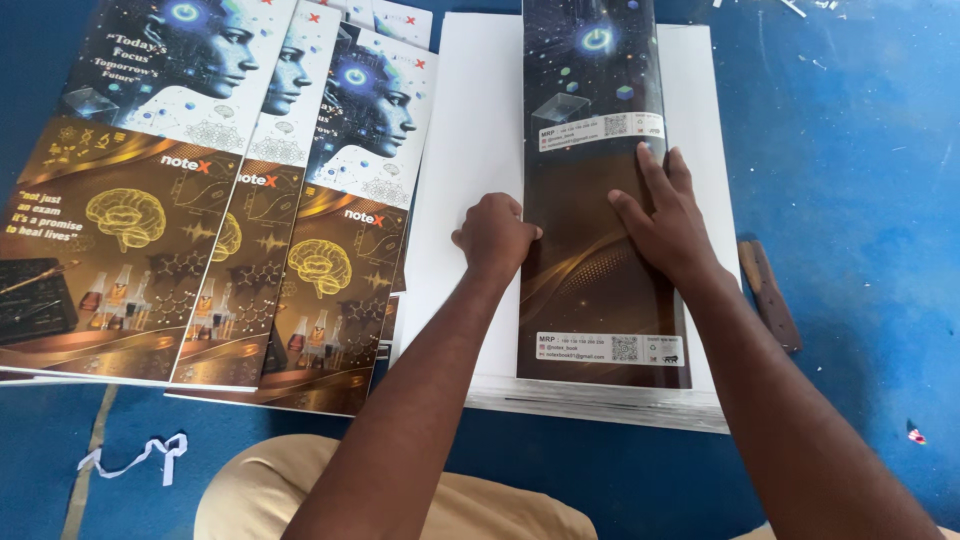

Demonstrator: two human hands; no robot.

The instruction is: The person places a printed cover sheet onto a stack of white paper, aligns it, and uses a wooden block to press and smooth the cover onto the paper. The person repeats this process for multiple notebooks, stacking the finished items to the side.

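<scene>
A: What's around the hands?

B: Blue floor (860, 150). Fanned printed cover sheets (215, 190) lie to the left, overlapping each other, just beside the white paper stack (470, 150). Brown wooden piece (770, 295) off the stack's right edge, w/ a white paper scrap (135, 458) near the bottom-left. Nothing blocks the hands.

A: And the thing being handled?

B: Dark folded cover (590, 200), lying flat on the stack's middle-right. Long axis runs near edge to far edge; far end passes out of view.

A: Fingers?

B: Left hand (495, 235) curled into a fist, knuckles pressed at the cover's left edge; holds nothing. Right hand (665, 215) flat, fingers spread, palm down on the cover approx. mid-length.
</scene>
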